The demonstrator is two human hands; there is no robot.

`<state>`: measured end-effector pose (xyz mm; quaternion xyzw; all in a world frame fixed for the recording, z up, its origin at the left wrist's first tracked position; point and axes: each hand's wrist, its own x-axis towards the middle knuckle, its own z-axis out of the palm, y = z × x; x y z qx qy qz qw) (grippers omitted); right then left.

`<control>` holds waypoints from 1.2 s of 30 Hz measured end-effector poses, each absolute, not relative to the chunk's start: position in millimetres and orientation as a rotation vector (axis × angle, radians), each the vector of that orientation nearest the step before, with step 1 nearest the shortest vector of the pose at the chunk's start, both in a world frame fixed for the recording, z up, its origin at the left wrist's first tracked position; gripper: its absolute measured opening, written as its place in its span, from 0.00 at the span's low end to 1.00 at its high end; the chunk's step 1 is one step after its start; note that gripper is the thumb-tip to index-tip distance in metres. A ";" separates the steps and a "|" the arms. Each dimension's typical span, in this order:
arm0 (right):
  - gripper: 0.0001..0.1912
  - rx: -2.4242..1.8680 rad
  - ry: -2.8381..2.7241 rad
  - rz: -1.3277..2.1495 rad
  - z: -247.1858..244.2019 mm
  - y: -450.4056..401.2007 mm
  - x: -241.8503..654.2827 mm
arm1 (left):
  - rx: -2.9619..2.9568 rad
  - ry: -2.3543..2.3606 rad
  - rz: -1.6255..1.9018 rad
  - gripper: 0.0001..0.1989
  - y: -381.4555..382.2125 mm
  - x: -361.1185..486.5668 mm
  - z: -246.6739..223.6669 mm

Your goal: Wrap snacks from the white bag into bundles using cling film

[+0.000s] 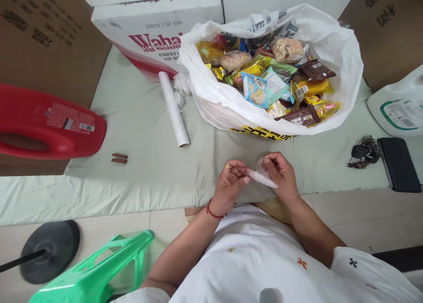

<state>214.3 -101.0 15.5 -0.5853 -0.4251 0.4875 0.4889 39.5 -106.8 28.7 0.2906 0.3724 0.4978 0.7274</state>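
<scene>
A small clear plastic bag (263,178), thin and crumpled, is stretched between my hands just above the table's front edge. My left hand (230,181), with a ring and a red cord at the wrist, pinches its left end. On the other side my right hand (283,176) grips it between thumb and fingers. Beyond my hands stands a large white plastic carrier bag (352,73), its mouth wide apart. Packaged snacks fill it, among them a blue-and-white packet (254,90) and a brown packet (316,70).
A white paper roll (174,111) and crumpled clear plastic (181,86) lie left of the carrier bag. A Wahaha carton (142,43), red jug (72,122), brown strips (119,158), keys (363,152), black phone (399,164) and white jug (401,104) surround them. A green stool (99,267) stands below.
</scene>
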 end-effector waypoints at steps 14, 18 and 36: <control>0.19 -1.439 -0.685 1.171 18.0 -101.0 238.1 | 0.715 1.105 1.007 0.19 -102.4 29.1 17.0; 0.21 -1.395 -0.618 1.279 28.4 -102.8 236.9 | 0.618 1.057 1.063 0.21 -101.6 30.0 24.7; 0.27 -1.344 -0.465 1.706 38.8 -109.3 218.2 | 0.399 0.997 1.045 0.30 -104.9 39.1 41.6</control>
